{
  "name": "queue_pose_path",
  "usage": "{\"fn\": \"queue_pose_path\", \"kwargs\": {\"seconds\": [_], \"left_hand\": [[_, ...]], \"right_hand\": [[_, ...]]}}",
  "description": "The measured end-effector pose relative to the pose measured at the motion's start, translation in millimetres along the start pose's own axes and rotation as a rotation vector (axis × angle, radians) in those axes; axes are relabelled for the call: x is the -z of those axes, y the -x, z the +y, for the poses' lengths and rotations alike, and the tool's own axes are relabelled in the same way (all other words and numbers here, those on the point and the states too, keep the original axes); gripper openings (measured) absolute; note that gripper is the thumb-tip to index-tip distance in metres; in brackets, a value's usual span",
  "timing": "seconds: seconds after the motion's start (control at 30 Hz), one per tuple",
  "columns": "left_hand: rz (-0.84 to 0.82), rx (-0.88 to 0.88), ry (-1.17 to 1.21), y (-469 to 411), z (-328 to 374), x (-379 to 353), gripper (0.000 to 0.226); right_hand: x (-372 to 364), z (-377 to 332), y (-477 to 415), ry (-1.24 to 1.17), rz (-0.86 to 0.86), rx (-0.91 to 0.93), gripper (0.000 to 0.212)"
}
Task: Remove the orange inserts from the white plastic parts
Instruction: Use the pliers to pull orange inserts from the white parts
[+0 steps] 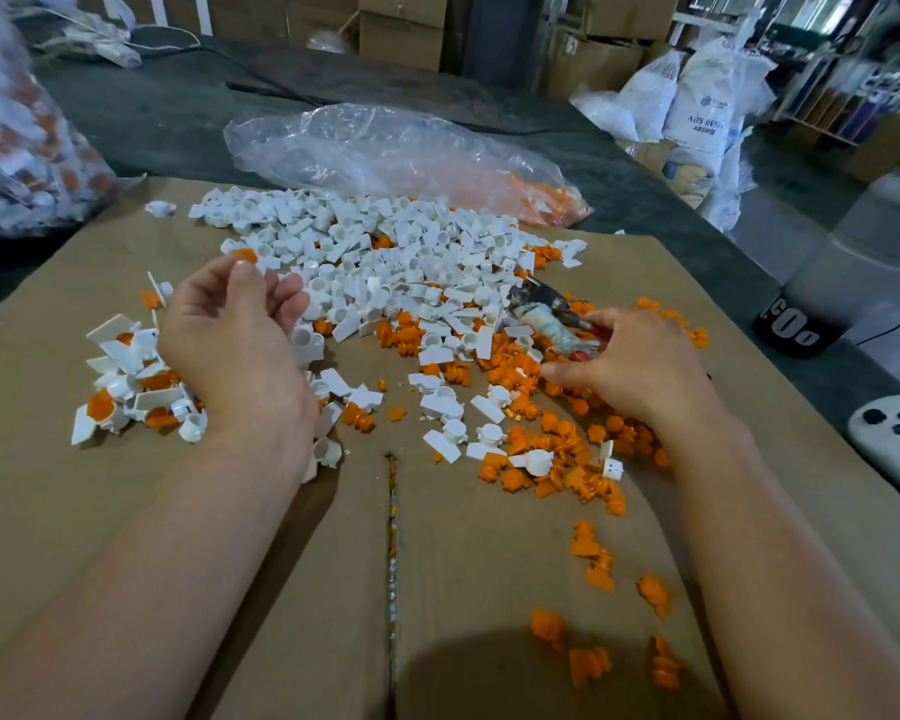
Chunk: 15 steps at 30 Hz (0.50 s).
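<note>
Cardboard [126,511] lies under our two hands as a work surface. Our left hand [235,345] pinches one filled part [245,256] at the fingertips, orange showing in it, just above the heap. Our right hand [640,366] curls round the taped handles of pliers [546,317]. We judge the job well along. A broad heap of emptied white parts [385,246] and loose orange inserts [541,439] lies ahead. A small pile [126,392] with orange inside waits at left, and a bulging bag [17,148] beyond it looks unprocessed.
</note>
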<state>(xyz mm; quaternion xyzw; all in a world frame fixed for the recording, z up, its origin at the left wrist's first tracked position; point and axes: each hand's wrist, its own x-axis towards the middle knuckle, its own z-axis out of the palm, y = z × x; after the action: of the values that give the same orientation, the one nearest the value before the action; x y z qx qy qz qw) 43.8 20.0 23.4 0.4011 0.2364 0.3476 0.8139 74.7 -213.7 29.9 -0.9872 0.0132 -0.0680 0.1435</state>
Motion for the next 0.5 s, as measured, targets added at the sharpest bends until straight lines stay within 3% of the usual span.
{"fn": "queue_pose_path", "kwargs": {"seconds": [0.07,0.17,0.27,0.4,0.5], "left_hand": [[0.074,0.022,0.031,-4.2,-1.1,-1.3,0.015],[0.111,0.019,-0.006,-6.6,-2.6,-1.5,0.048],[0.11,0.014,-0.068,-4.5,-3.5,-0.7,0.066],[0.092,0.018,-0.051,-3.1,0.1,-3.0,0.058],[-0.028,0.005,-0.199,-0.1,-1.1,-3.8,0.043]], "right_hand": [[0.0,0.3,0.0,0.007,-0.019,-0.009,0.075],[-0.7,0.4,0.5,0.003,-0.043,-0.004,0.073],[-0.7,0.5,-0.1,0.0,-0.057,-0.011,0.074],[-1.4,0.6,-1.4,0.022,-0.094,-0.006,0.073],[-3.2,0.7,-2.1,0.024,-0.141,-0.003,0.077]]}}
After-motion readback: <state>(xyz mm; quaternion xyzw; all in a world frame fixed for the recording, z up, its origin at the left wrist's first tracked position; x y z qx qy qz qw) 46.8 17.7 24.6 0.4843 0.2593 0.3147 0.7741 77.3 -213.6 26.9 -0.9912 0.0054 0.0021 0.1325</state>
